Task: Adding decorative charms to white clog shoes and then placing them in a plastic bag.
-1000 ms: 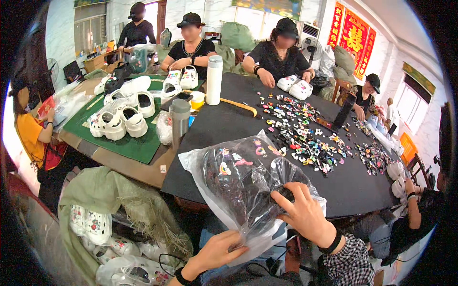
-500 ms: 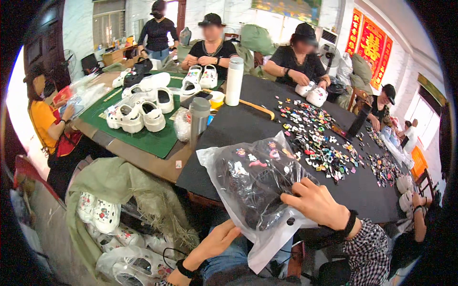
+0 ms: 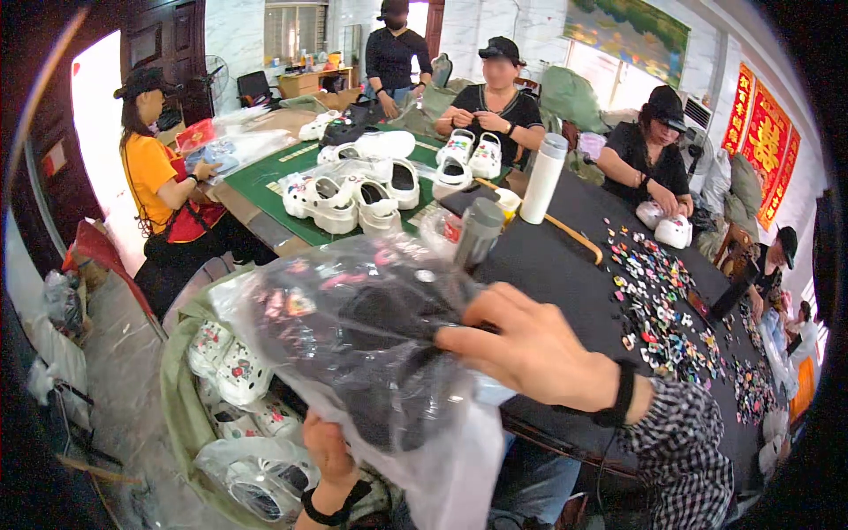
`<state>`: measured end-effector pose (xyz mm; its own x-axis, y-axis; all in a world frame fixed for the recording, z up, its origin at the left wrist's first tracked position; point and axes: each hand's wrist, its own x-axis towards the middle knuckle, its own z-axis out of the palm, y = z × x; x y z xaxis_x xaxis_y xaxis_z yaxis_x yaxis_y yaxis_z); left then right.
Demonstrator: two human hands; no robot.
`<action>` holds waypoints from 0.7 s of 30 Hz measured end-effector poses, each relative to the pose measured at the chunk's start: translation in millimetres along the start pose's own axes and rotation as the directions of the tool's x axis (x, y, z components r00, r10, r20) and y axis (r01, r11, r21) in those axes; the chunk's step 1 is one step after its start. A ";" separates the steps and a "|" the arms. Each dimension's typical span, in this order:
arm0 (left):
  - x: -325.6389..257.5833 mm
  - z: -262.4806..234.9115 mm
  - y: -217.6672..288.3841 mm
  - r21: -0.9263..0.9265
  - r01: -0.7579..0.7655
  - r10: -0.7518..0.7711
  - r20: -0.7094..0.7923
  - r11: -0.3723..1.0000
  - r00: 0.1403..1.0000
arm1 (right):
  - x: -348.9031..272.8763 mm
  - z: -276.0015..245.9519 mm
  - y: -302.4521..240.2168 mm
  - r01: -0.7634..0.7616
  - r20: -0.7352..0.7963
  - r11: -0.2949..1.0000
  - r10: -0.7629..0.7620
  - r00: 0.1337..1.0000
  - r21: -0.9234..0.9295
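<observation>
A clear plastic bag (image 3: pixel 265 340) holds a pair of black clogs (image 3: pixel 371 305) with colourful charms on them. My right hand (image 3: pixel 521 340) is closed on the clogs through the plastic, at the end nearest me. The bag hangs tilted over the near table edge and a green sack. My left hand (image 3: pixel 329 450) is low beside the bag's lower edge; its fingers are partly hidden and blurred, so I cannot tell their grip. Inside the open green sack (image 3: pixel 181 415) lie several white clogs (image 3: pixel 240 371) with charms, some in plastic.
Many small charms (image 3: pixel 658 305) are spread over the black tabletop (image 3: pixel 548 283). White clogs (image 3: pixel 336 203) stand on a green mat (image 3: pixel 256 185). A grey tumbler (image 3: pixel 480 231) and a white bottle (image 3: pixel 543 181) stand between. Several people work around the table; a red chair (image 3: pixel 115 265) is at left.
My right hand has carried the bagged clogs left, from the table edge to over the green sack. My left hand has shifted left and down. The view has turned left.
</observation>
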<state>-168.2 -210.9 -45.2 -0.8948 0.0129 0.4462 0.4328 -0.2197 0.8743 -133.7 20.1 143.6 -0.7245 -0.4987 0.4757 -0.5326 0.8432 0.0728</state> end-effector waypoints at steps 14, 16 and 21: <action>17.2 -47.1 -25.2 0.027 0.381 -0.379 -0.068 0.924 0.923 | 253.6 102.8 168.4 -0.030 -0.303 0.985 -0.023 0.953 -0.171; 15.0 -53.0 -31.9 0.067 0.389 -0.388 -0.036 0.919 0.921 | 281.1 131.1 200.7 -0.098 -0.369 0.993 0.066 0.927 -0.068; -5.7 -67.0 -47.6 0.136 0.469 -0.458 -0.109 0.873 0.882 | 264.9 164.0 147.3 0.116 -0.161 0.987 -0.098 0.982 0.111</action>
<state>-191.1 -265.9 -102.2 -0.9996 0.0059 -0.0272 -0.0275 -0.0531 0.9982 -475.9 -20.7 136.6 -0.5895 -0.5399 0.6009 -0.6586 0.7520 0.0295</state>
